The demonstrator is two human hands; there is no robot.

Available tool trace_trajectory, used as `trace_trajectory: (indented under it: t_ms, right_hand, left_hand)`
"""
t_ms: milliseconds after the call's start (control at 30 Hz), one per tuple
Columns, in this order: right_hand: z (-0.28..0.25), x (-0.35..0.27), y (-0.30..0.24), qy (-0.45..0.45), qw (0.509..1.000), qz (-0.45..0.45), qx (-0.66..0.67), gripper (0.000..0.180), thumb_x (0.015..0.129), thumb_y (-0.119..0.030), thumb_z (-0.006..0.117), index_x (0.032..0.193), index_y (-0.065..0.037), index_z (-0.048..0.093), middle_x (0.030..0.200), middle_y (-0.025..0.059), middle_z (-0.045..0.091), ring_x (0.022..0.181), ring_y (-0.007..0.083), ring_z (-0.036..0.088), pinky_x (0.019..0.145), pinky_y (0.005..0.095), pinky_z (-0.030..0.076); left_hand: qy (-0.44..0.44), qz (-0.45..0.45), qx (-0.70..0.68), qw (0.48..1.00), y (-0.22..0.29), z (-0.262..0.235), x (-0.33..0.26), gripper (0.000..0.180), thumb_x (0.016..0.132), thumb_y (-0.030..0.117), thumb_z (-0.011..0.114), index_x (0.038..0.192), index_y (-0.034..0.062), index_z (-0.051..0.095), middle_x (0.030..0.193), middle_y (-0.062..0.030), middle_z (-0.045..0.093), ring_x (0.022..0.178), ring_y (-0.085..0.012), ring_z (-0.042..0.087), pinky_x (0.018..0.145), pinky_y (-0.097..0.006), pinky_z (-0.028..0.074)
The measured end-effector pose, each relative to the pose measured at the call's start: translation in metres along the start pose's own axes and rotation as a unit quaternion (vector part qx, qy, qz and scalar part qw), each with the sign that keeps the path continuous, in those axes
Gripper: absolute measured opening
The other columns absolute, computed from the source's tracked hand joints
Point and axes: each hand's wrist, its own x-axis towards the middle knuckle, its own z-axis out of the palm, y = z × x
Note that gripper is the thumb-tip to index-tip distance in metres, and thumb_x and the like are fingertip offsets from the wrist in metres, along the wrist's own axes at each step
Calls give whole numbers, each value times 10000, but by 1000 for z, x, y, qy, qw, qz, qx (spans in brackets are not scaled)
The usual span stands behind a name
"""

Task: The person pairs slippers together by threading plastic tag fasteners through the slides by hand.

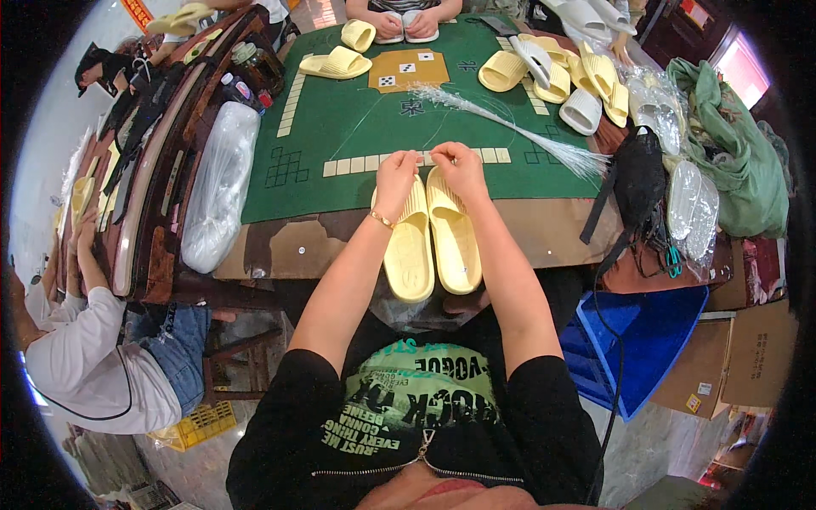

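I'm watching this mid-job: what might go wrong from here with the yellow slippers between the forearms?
The slippers appear to overhang the near edge of the table, so a nudge from either forearm might tip them off.
The bundle of clear strands has loose ends fanned toward the black bag; they might snag there.
The left hand and right hand nearly meet; any fine strand between them could slip unnoticed.

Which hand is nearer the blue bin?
Right. The right hand is above the yellow slippers, left of and farther forward than the blue bin, not touching it. The left hand is just left of the right one, so farther from the bin.
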Motion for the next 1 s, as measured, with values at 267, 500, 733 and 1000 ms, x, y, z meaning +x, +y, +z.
trace_trajectory:
  t_ms: [267, 500, 733, 1000]
  right_hand:
    - [-2, -2, -6, -1, 1000, -3, -10, 73, 757, -112, 642, 808, -71, 675, 741, 80, 607, 691, 220, 592, 632, 319, 473]
    - [-4, -2, -4, -33, 999, 6, -27, 100, 765, -60, 633, 854, -57, 679, 778, 69, 620, 691, 171, 585, 631, 272, 457]
    - [1, -3, -4, -23, 999, 12, -20, 83, 754, -95, 631, 827, -74, 665, 774, 93, 627, 704, 236, 607, 641, 324, 484]
    - [1, -2, 1, -16, 1000, 10, -24, 74, 756, -91, 624, 819, -70, 657, 768, 96, 624, 715, 239, 600, 649, 329, 478]
  left_hand:
    - [-8, 65, 33, 997, 2, 4, -5, 160, 867, 182, 593, 914, 31, 626, 694, 47, 537, 586, -24, 441, 526, -183, 361]
    - [-10, 25, -14, 1000, 4, 7, -5, 157, 862, 157, 593, 938, 21, 619, 771, 0, 596, 630, -51, 515, 562, -184, 410]
    - [37, 21, -60, 997, -1, 0, -1, 105, 866, 140, 578, 876, 37, 592, 735, 3, 575, 598, -56, 502, 534, -199, 414]
    - [6, 3, -50, 999, -1, 0, 0, 99, 854, 119, 579, 881, 26, 595, 742, 1, 582, 599, -64, 499, 540, -203, 419]
